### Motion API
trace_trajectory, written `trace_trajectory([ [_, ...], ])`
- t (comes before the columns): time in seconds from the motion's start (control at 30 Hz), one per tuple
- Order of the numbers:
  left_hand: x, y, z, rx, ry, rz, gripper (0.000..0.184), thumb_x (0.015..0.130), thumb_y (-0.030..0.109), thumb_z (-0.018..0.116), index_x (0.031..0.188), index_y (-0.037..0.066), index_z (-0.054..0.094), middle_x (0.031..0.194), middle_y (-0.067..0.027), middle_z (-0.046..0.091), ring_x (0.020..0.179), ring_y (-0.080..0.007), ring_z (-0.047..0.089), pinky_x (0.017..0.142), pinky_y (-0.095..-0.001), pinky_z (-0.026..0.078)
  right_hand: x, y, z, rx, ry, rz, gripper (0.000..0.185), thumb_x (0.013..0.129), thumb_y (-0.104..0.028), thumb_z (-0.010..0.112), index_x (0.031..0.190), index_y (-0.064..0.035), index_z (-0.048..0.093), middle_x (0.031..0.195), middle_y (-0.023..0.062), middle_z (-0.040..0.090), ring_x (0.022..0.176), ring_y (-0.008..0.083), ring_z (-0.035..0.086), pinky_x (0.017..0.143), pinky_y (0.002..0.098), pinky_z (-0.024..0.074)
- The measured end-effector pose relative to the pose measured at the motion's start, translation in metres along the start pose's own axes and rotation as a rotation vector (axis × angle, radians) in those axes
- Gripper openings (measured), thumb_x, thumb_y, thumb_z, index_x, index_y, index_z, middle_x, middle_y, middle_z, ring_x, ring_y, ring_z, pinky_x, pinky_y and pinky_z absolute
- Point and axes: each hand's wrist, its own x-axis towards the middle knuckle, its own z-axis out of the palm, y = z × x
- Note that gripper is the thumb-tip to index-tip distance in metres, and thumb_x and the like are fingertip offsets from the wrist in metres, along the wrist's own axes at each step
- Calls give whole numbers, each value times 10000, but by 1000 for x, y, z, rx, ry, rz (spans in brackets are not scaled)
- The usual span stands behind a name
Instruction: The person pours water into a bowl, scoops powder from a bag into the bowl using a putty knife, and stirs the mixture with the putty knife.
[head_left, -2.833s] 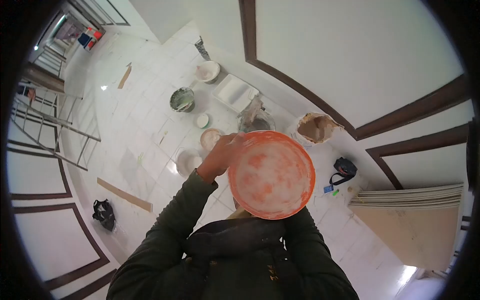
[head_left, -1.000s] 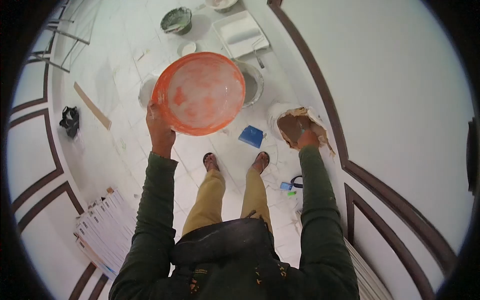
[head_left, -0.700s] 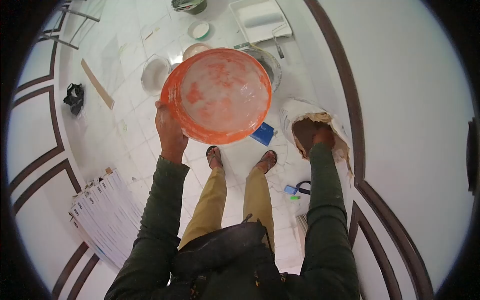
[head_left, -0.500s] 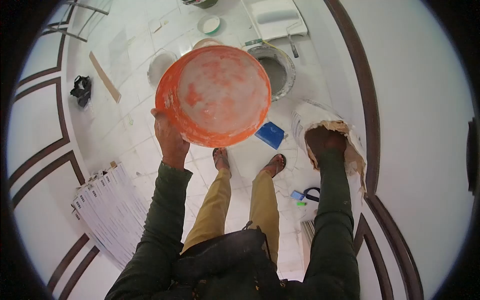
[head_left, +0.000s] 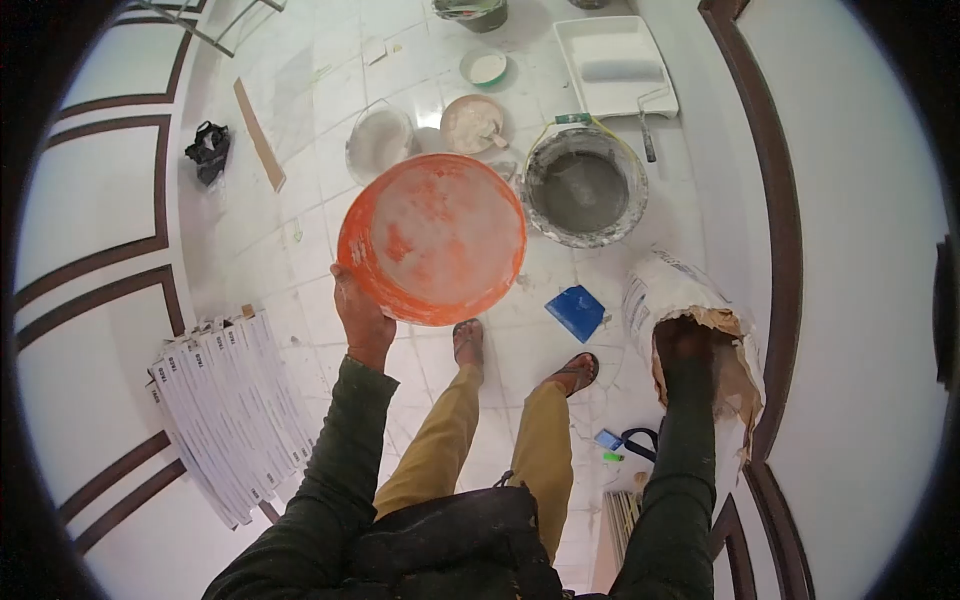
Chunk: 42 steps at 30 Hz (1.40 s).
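Note:
My left hand (head_left: 364,318) grips the near-left rim of a round orange basin (head_left: 358,250), its thumb showing at the rim. Whitish residue coats the basin's inside, and the basin is held up above the floor with its opening toward me. On my right, a torn paper sack (head_left: 672,284) stands by the wall with a ragged brown mouth. My right hand (head_left: 690,345) is down inside that mouth, dim and blurred, so its fingers and anything in them are hidden.
A bucket of grey mix (head_left: 578,192), a pale bowl (head_left: 474,124), a whitish bucket (head_left: 380,142) and a roller tray (head_left: 608,40) stand ahead. A blue plastic piece (head_left: 576,313) lies near my right foot. Stacked long boxes (head_left: 235,410) lie at left.
The view has shifted, showing more of the bowl and grey bucket ahead. The basin has come lower and looks smaller, still in my left hand. My right hand remains in the sack.

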Motion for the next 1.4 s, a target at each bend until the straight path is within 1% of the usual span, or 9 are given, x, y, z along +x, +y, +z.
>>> trace_trajectory([
  [0.27,-23,1,10,-225,48,-206,655,986,555,309,1318,2,423,1248,-117,550,1120,-230,558,938,-355,485,9,2,-17,380,-316,119,272,814,-283,566,853,-33,667,865,154,677,802,309,654,702,436,499],
  [0.37,-28,-8,2,-139,-33,-145,684,972,573,328,1337,-2,398,1280,-121,527,1150,-233,542,952,-359,480,6,-4,-14,155,-185,-1,77,745,-152,638,750,-134,713,764,52,696,713,215,683,586,429,520],
  [0.53,-43,-8,-3,221,-92,11,688,971,568,335,1357,0,370,1305,-131,503,1180,-231,524,970,-361,472,1,10,-3,161,-295,9,191,813,-225,571,853,-87,697,886,117,676,826,267,657,721,445,489],
  [0.77,-51,-18,2,-249,-35,-229,710,960,580,356,1370,0,362,1313,-126,501,1187,-224,518,987,-367,454,3,1,-9,152,-457,46,376,908,-327,476,998,-20,674,1058,210,647,983,339,621,910,466,446],
  [0.83,-52,-17,5,156,-108,26,711,958,583,365,1368,2,370,1314,-126,502,1186,-223,518,994,-365,446,6,-1,-11,91,-461,42,410,933,-341,450,1044,-14,670,1120,220,635,1032,348,608,957,469,431],
  [0.9,-53,-10,15,-253,-49,-183,718,955,589,370,1360,-3,384,1307,-124,508,1181,-216,517,1001,-356,431,-17,17,27,167,-352,10,404,926,-352,486,1051,-15,670,1110,207,641,1015,339,609,937,454,440],
  [1.07,-49,5,22,-63,-102,-124,710,969,581,333,1358,-11,383,1297,-124,515,1178,-208,514,989,-349,439,-45,42,56,454,-227,98,365,903,-345,552,1022,-24,678,932,134,628,800,246,559,735,385,414],
  [1.2,-48,13,36,-125,-191,-114,694,980,568,311,1356,-11,379,1297,-126,513,1176,-214,516,983,-349,445,-44,34,41,1423,-260,723,330,884,-332,598,990,-32,687,758,69,612,593,157,509,542,323,383],
  [1.4,-52,31,68,-92,-223,-85,687,980,579,264,1299,0,452,1233,-121,558,1134,-217,545,970,-379,452,-48,36,2,1414,-345,929,259,872,-256,603,987,-41,692,666,22,605,442,97,450,411,272,337],
])
